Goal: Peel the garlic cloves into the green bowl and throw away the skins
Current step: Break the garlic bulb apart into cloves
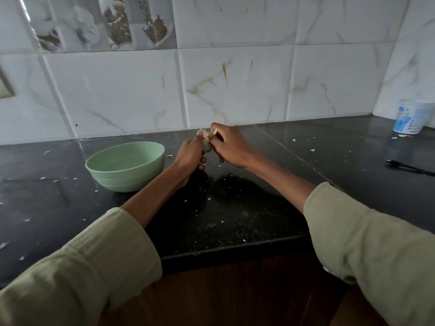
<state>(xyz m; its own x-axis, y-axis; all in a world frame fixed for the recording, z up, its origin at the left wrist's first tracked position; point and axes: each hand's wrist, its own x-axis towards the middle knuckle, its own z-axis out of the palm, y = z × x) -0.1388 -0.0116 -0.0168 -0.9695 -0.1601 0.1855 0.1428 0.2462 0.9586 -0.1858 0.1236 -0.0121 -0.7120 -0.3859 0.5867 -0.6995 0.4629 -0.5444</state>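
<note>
Left grip (191, 152) curled around garlic (207, 145), right grip (229, 147) pinching its skin, beside green bowl (124, 167).

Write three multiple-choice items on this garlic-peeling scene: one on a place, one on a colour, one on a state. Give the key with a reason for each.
1. Where does the green bowl stand relative to the hands?
A. to their left
B. to their right
C. behind them

2. What colour is the countertop?
A. white
B. black
C. wooden brown

3. What is the left hand doing?
A. lying flat on the counter
B. gripping the garlic
C. holding the bowl

Key: 1 A, the bowl sits on the counter left of both hands. 2 B, the slab is dark and speckled, strewn with skin flakes. 3 B, its fingers curl round the garlic while the right hand pinches at the skin.
</note>
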